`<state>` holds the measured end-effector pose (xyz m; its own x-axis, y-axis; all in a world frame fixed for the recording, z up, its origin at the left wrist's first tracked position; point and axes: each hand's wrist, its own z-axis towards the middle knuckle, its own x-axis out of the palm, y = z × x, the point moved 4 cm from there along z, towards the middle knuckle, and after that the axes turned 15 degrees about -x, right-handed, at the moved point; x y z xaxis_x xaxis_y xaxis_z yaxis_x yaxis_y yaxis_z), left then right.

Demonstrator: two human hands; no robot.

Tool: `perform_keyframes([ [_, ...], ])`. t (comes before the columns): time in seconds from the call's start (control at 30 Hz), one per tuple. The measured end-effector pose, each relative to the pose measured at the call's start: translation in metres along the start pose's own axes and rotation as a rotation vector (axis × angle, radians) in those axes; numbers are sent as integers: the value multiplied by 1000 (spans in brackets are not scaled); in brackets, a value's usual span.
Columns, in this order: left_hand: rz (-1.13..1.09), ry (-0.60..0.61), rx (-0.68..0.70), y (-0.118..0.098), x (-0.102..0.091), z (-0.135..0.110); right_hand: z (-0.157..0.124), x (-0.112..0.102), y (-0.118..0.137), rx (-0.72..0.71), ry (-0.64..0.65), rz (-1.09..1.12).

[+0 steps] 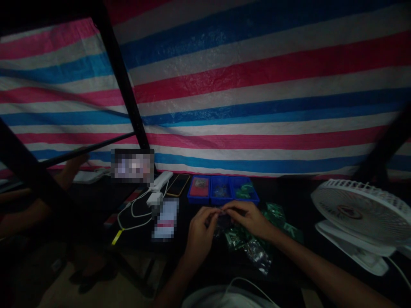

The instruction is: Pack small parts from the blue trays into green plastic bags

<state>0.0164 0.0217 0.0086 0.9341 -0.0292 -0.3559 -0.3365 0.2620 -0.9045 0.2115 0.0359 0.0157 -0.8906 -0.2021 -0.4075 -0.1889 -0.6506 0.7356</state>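
In the dim head view my left hand (202, 224) and my right hand (242, 214) meet over the dark table, thumbs and fingertips pinched close together. Between them hangs what looks like a small clear plastic bag (224, 220); its contents are too dark to make out. Green packets (235, 238) and a clear packet (258, 256) lie beneath and beside my right forearm. Just beyond my hands stand three joined blue trays (221, 200) holding small parts, one with a red bottom and one with green packets.
A white clip fan (349, 214) stands at the right. Left of the trays are a phone (178, 185), a white power strip (162, 181) with cables, and a blurred-out screen (133, 166). Another person's arm (38, 205) shows at far left, behind a black frame post (123, 81).
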Motion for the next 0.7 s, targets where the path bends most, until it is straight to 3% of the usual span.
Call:
perform_keyframes([
  [0.17,135,-91,10,5,-2,1,1,-5,1,-88,-20,-132],
  [0.5,380,-3,-91,22,9,1,2,-14,-6,-125,-122,-330],
  [0.7,408,-14,-62,23,9,0,1,-14,-16,-34,-129,-374],
])
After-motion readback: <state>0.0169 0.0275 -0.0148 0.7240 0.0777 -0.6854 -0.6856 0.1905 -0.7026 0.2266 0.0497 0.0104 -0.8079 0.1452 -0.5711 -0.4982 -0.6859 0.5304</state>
